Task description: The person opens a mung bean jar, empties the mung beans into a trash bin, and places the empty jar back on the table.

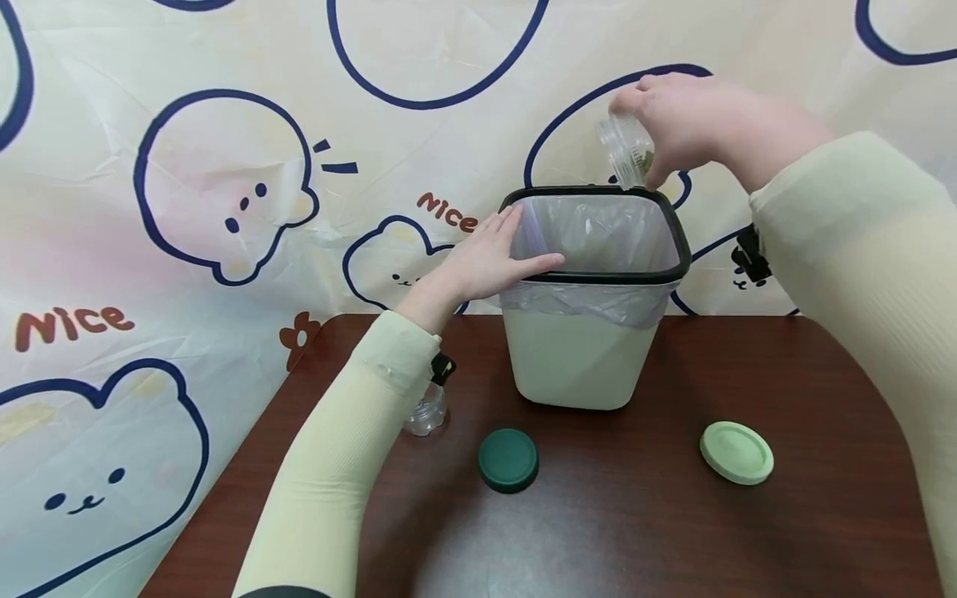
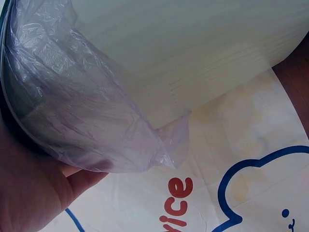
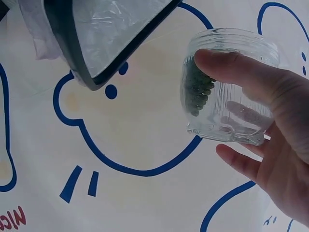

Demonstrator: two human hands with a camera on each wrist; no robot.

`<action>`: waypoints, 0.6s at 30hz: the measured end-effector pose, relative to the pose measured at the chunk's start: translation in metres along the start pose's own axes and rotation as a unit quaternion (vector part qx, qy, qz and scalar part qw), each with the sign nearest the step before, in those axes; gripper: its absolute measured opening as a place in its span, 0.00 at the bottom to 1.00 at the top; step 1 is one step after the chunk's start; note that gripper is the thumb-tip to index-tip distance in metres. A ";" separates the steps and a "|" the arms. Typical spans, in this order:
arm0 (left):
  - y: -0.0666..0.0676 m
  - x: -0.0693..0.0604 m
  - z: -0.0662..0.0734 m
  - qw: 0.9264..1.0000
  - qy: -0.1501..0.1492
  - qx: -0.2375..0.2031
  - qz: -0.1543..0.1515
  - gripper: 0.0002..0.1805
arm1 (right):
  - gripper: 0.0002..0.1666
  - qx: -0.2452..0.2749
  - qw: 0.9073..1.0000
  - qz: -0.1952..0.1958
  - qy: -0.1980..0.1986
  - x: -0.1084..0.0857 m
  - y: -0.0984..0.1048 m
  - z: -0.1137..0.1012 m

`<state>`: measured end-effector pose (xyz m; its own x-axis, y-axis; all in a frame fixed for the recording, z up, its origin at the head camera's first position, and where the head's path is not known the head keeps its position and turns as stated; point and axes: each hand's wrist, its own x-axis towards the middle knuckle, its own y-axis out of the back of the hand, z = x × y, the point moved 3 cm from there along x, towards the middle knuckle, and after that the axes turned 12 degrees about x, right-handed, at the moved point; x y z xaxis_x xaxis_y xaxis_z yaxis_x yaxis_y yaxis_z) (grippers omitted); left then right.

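Observation:
My right hand (image 1: 691, 120) grips a clear ribbed jar (image 1: 625, 151) above the back right rim of the bin, and the jar is tilted. Small round green pieces (image 3: 199, 89) lie against one side inside it, seen in the right wrist view. The pale bin (image 1: 583, 357) stands on the table with a black rim (image 1: 609, 277) and a translucent plastic liner (image 1: 598, 228) folded over it. At the rim's left corner rests my left hand (image 1: 486, 257), its fingers and thumb stretched out. The liner hides some of those fingertips in the left wrist view.
A dark green lid (image 1: 508, 459) lies on the brown table (image 1: 598, 531) in front of the bin. Farther right is a light green lid (image 1: 737, 453). Another clear jar (image 1: 428, 413) stands partly behind my left forearm. A printed cloth (image 1: 247, 349) hangs behind.

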<state>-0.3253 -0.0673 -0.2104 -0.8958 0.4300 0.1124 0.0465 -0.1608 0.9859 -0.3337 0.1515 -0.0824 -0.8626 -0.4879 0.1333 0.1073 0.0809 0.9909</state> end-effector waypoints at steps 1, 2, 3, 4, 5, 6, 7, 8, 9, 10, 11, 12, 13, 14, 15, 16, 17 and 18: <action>0.000 0.000 0.000 1.000 0.000 0.000 -0.001 0.57 | 0.58 0.002 1.000 0.000 0.002 0.000 -0.001 0.000; 0.000 -0.001 0.001 1.000 0.000 0.000 -0.002 0.57 | 0.58 0.002 1.000 0.000 0.003 -0.001 -0.001 0.001; 0.000 -0.001 0.001 1.000 -0.001 -0.001 -0.002 0.57 | 0.58 0.002 1.000 0.003 0.004 -0.001 -0.002 0.001; 0.000 -0.001 0.001 1.000 -0.002 0.000 -0.002 0.57 | 0.58 0.002 1.000 0.009 0.006 -0.001 -0.002 0.001; 0.000 -0.001 0.001 1.000 -0.002 0.001 -0.002 0.57 | 0.58 0.002 1.000 0.014 0.007 -0.001 -0.002 0.001; 0.001 -0.001 0.001 1.000 -0.002 0.002 -0.002 0.57 | 0.58 0.002 1.000 0.020 0.011 -0.001 -0.002 0.001; 0.001 0.000 0.001 1.000 -0.002 0.002 -0.001 0.57 | 0.57 0.001 1.000 0.022 0.013 0.000 -0.002 0.001; 0.001 0.000 0.001 1.000 -0.002 0.001 0.000 0.57 | 0.57 0.000 1.000 0.020 0.014 0.000 -0.004 0.001; 0.001 0.000 0.001 1.000 -0.002 0.001 0.000 0.57 | 0.56 0.000 1.000 0.017 0.015 0.000 -0.005 0.001; 0.001 0.000 0.001 1.000 -0.002 0.001 0.001 0.57 | 0.56 -0.001 1.000 0.012 0.017 -0.001 -0.006 0.000; 0.001 0.000 0.001 1.000 -0.001 -0.001 0.001 0.57 | 0.56 0.000 1.000 0.005 0.018 -0.001 -0.008 0.000; 0.001 0.000 0.001 1.000 -0.001 -0.001 0.000 0.57 | 0.55 0.001 1.000 -0.003 0.018 -0.001 -0.010 0.000; 0.001 0.000 0.001 1.000 -0.001 -0.002 0.000 0.57 | 0.55 0.002 1.000 -0.009 0.017 -0.001 -0.011 0.000; 0.001 0.000 0.001 1.000 -0.002 -0.003 0.000 0.57 | 0.55 0.002 1.000 -0.014 0.015 -0.001 -0.012 0.000; 0.001 -0.001 0.001 1.000 -0.002 -0.002 -0.001 0.57 | 0.56 0.003 1.000 -0.014 0.015 -0.001 -0.013 0.001; 0.001 -0.001 0.001 1.000 -0.002 -0.002 -0.002 0.57 | 0.56 0.004 1.000 -0.014 0.015 -0.001 -0.013 0.001; 0.001 -0.001 0.001 1.000 -0.002 -0.001 -0.002 0.57 | 0.56 0.004 1.000 -0.013 0.015 -0.001 -0.013 0.001; 0.001 -0.001 0.001 1.000 -0.002 0.001 -0.002 0.57 | 0.56 0.004 1.000 -0.012 0.013 -0.001 -0.013 0.002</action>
<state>-0.3238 -0.0670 -0.2098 -0.8941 0.4342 0.1097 0.0441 -0.1583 0.9864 -0.3350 0.1524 -0.0956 -0.8514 -0.5127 0.1105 0.0830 0.0765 0.9936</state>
